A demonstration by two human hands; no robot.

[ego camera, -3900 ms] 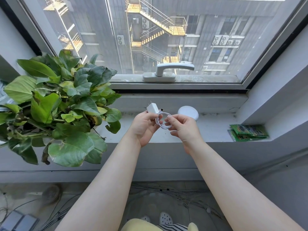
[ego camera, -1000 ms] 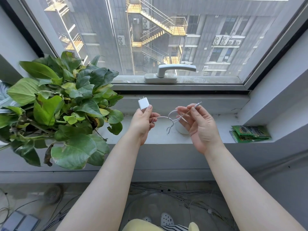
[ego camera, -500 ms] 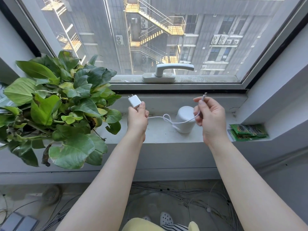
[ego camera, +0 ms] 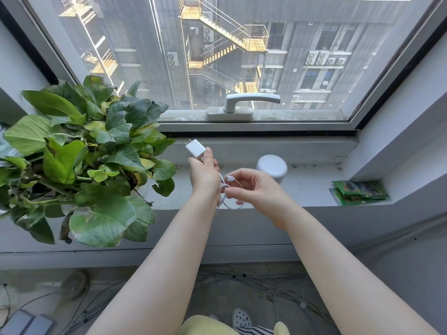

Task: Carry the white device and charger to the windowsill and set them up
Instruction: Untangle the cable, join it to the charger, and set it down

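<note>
Setup step: charger [ego camera: 195,148] gripped by left hand [ego camera: 204,174], cable [ego camera: 232,204] plug pinched by right hand [ego camera: 251,189]; white device [ego camera: 272,166] on windowsill [ego camera: 312,189] must be plugged next.

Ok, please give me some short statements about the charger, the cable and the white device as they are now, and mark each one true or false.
1. The left hand holds the charger. True.
2. The white device is in the right hand. False: it stands on the windowsill.
3. The right hand pinches the cable. True.
4. The cable is plugged into the white device. False: its free end is at the right hand's fingers.
5. The green packets lie left of the plant. False: they lie far right.
</note>
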